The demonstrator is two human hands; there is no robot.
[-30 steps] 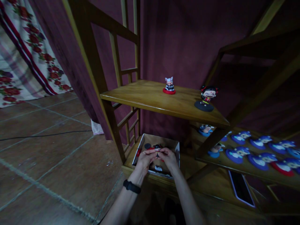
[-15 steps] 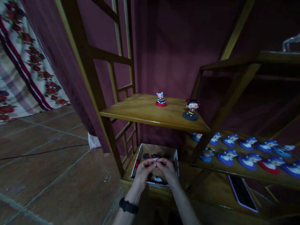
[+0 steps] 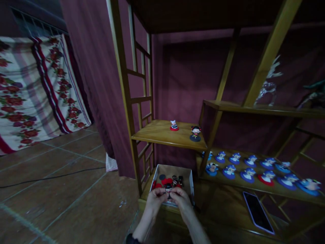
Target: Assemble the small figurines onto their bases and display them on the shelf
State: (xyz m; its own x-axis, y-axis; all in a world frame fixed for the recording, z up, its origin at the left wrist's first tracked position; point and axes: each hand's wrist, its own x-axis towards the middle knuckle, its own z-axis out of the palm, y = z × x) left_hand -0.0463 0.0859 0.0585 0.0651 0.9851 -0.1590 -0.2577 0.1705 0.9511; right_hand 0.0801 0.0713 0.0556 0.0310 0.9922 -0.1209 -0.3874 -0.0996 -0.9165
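Between the fingertips of both hands is a small black-haired figurine (image 3: 168, 187), held upright over the near side of a cardboard box (image 3: 191, 176). My left hand (image 3: 155, 200) pinches it from the left, and my right hand (image 3: 180, 199) pinches it from the right. Its lower part is mostly covered by my fingers. Inside the box, beyond my hands, lie red discs (image 3: 166, 181), a dark disc (image 3: 162, 177) and several dark figurine pieces (image 3: 175, 179) too small to make out fully.
A wooden shelf board (image 3: 157, 134) above the box carries a cow-patterned figurine (image 3: 174, 125) on a red base and a black-haired figurine (image 3: 195, 133) on a dark base. At right stand rows of blue-and-white figurines (image 3: 248, 174), with a phone (image 3: 258, 211) below. A shelf post (image 3: 132, 152) rises at left.
My view has tilted up and back, showing more of the shelf. Both hands still hold the figurine and now sit nearer the box's front edge, uncovering more pieces inside.
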